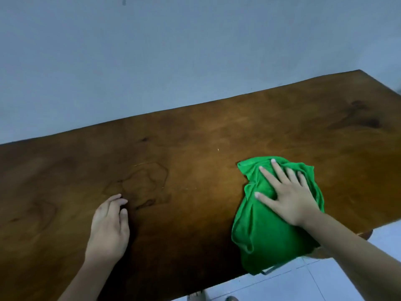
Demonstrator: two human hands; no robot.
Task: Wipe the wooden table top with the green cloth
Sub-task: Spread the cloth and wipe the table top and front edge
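A crumpled green cloth [258, 233] lies on the right part of the wooden table top [195, 137], its lower end hanging over the near edge. My right hand [288, 192] presses flat on the cloth's upper half with fingers spread and straight. My left hand [109, 227] rests on the bare wood to the left, fingers together and slightly bent, holding nothing.
A plain grey-blue wall [173, 51] runs along the table's far edge. White floor tiles [325, 279] show below the near edge at the lower right. Dark grain marks and faint stains spread over the wood near my left hand.
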